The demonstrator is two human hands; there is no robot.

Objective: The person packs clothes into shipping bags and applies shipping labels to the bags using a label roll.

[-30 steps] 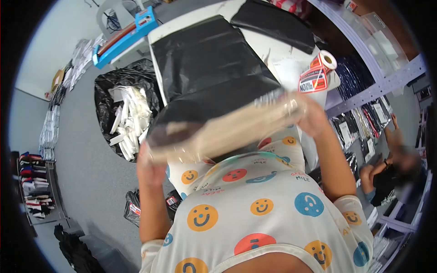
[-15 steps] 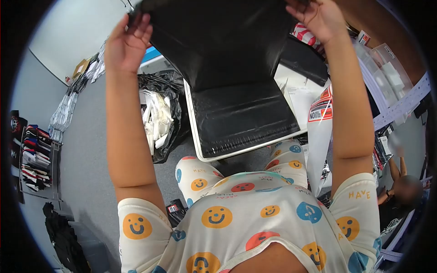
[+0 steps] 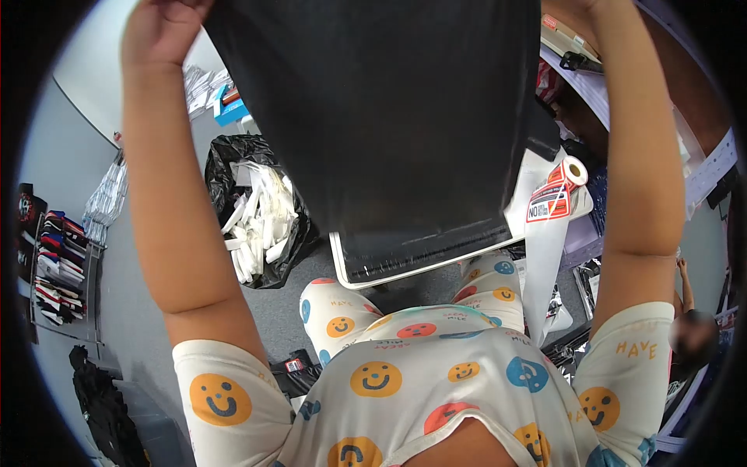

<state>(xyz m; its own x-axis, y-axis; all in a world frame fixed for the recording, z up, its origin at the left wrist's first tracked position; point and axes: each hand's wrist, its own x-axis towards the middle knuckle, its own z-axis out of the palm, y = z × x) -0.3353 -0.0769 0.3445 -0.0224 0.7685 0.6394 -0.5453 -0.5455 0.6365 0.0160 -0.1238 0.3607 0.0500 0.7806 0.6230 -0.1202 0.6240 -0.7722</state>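
A large black plastic bag (image 3: 389, 109), wide and flat, hangs stretched out in front of me. My left hand (image 3: 167, 31) grips its upper left corner, fingertips partly cut off by the top of the view. At the upper right, my right hand (image 3: 595, 5) is mostly out of view, and the bag is pulled taut toward it. The bag's lower edge hangs over another black plastic mailer (image 3: 420, 253) with a perforated-looking edge, which lies on a white table (image 3: 340, 268) by my knees.
Left of the table, a black bin bag (image 3: 299, 249) holds white strips (image 3: 257, 210). A label roll (image 3: 574, 171) with red labels sits on the table's right, its backing hanging down. Clothes hang on a rack (image 3: 62, 268) far left. Another person (image 3: 689, 338) is at the right.
Both hands have moved up and farther apart, lifting the black bag and spreading it flatter. It has swung closer to me and covers more of the table. My view has shifted slightly.
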